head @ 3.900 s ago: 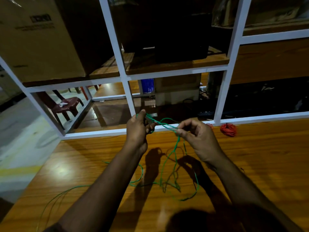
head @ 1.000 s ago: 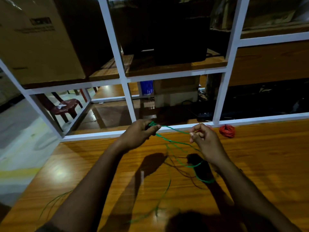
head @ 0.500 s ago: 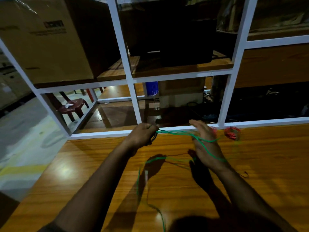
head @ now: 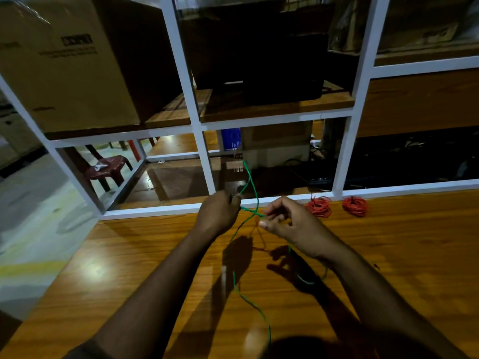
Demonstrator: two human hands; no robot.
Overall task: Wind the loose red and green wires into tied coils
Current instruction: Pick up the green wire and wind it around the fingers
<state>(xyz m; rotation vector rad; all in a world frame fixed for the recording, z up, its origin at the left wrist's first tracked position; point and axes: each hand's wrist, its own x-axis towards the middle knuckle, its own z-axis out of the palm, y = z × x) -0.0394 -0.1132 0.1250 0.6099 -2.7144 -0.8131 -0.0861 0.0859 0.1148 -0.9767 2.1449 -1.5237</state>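
A thin green wire runs between my two hands above the wooden table. My left hand grips a small bundle of it with curled fingers. A loop of the wire rises above that hand toward the white frame. My right hand pinches the wire between thumb and fingertips just right of the left hand. A loose tail of the green wire trails down over the table toward me. Two wound red wire coils lie on the table by the frame, right of my hands.
A white metal shelf frame stands along the table's far edge. A large cardboard box sits on its upper left shelf, dark boxes in the middle. A red plastic stool stands on the floor at left.
My right hand has gone from flat and open to pinching the green wire close to my left hand. A loop now stands up above the left hand, and less wire lies on the table.
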